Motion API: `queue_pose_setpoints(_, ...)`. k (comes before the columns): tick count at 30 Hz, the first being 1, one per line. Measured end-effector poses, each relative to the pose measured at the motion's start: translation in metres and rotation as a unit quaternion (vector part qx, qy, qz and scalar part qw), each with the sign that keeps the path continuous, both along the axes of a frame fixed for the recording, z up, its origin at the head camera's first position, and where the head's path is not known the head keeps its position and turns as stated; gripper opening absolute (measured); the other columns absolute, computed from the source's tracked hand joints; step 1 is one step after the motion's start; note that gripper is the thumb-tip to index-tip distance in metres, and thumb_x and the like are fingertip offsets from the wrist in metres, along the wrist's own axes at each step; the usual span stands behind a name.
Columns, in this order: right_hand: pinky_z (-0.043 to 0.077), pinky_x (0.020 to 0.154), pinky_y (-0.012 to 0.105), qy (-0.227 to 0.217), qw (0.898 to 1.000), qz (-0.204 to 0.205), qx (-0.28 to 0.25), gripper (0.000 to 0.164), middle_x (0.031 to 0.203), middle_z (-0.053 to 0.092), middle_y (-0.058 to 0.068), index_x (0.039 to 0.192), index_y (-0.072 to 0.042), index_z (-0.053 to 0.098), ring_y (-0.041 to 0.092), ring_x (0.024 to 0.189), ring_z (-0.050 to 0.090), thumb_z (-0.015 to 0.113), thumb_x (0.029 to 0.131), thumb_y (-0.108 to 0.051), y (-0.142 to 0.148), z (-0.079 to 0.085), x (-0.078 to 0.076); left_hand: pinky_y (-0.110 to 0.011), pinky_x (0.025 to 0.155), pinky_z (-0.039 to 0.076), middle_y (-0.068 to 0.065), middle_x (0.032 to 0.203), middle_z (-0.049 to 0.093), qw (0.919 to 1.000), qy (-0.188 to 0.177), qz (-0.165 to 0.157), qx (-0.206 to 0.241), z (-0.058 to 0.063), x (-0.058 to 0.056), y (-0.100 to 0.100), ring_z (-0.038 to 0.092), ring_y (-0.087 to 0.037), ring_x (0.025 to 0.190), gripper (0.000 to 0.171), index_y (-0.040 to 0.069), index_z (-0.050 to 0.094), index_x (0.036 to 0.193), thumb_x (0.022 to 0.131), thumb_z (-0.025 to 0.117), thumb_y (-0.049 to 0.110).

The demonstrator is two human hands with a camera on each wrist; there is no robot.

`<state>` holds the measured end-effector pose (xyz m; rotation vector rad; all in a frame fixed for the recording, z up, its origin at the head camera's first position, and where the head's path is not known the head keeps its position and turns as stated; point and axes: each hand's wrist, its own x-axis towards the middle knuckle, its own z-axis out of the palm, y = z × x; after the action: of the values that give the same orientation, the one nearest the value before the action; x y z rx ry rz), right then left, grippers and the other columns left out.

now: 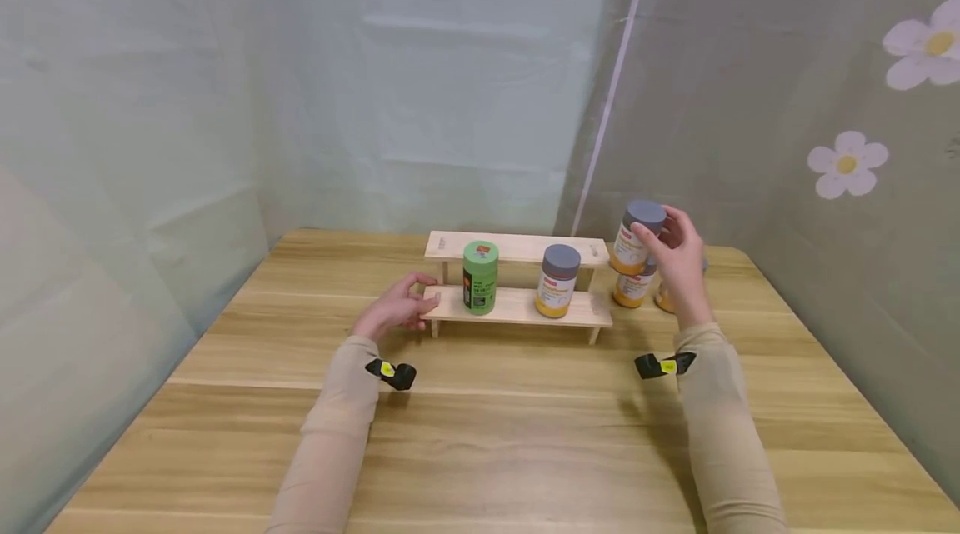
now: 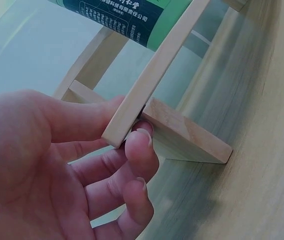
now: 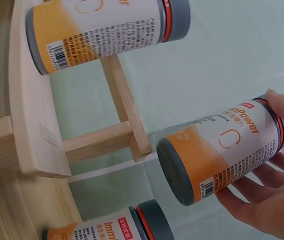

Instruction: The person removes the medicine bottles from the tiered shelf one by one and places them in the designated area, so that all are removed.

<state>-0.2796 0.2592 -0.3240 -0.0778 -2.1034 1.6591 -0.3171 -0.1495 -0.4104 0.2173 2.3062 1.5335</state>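
A two-tier wooden rack (image 1: 517, 247) stands on the table. With my left hand (image 1: 400, 305) I pinch the left end of its lower shelf (image 2: 154, 75), thumb above and fingers beneath. My right hand (image 1: 681, 257) grips a supplement bottle (image 3: 222, 150) with a grey lid and a white-and-orange label. It is held in the air just beyond the right end of the upper shelf. On the lower shelf, a green jar (image 1: 480, 277) sits at the left and a matching grey-lidded bottle (image 1: 557, 282) at the right.
Behind and below the right hand, a grey-lidded bottle (image 1: 632, 290) stands on the wooden table (image 1: 525, 426). Another bottle (image 1: 663, 299) is partly hidden by that hand. Pale curtains (image 1: 465, 101) hang behind the table and along its sides.
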Motion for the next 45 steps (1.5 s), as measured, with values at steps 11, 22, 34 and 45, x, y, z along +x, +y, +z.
queue_pose_setpoints(11,0.043,0.084,0.013,0.027,0.998,0.056,-0.031,0.041,0.111,0.058,-0.017,0.128,-0.023,0.053,0.0,0.105,0.054,0.069,0.09,-0.023,0.034,-0.002,0.002,-0.024,0.059,0.044,0.002,0.076,0.051,0.9999,0.006,-0.01,-0.004,-0.001,-0.002,-0.002,0.057,-0.01,0.059,0.05,0.009,0.034,0.141,0.098,0.056,0.022)
queue_pose_setpoints(22,0.05,0.076,0.013,0.062,0.983,0.108,-0.134,0.028,0.11,0.059,-0.01,0.116,-0.022,0.06,0.003,0.101,0.056,0.066,0.091,-0.01,0.064,-0.008,0.005,-0.023,0.06,0.045,0.001,0.08,0.054,0.9998,-0.008,-0.016,-0.001,-0.001,-0.002,-0.004,0.056,-0.01,0.061,0.053,0.011,0.032,0.144,0.098,0.056,0.023)
queue_pose_setpoints(34,0.047,0.076,0.016,0.067,0.972,0.106,-0.2,0.032,0.112,0.061,-0.01,0.121,-0.02,0.056,0.005,0.103,0.053,0.065,0.092,-0.011,0.091,-0.007,0.02,-0.023,0.057,0.044,0.003,0.075,0.051,0.9998,0.001,-0.018,-0.003,0.0,-0.005,-0.003,0.056,-0.009,0.057,0.053,0.009,0.032,0.143,0.098,0.056,0.023)
queue_pose_setpoints(45,0.044,0.076,0.016,0.107,0.962,0.101,-0.232,0.031,0.111,0.063,-0.008,0.121,-0.017,0.056,0.005,0.1,0.055,0.062,0.093,-0.008,0.119,-0.011,0.03,-0.024,0.06,0.046,0.002,0.078,0.052,0.9997,-0.002,-0.023,-0.009,-0.001,-0.007,-0.005,0.058,-0.011,0.061,0.054,0.01,0.031,0.144,0.098,0.056,0.025)
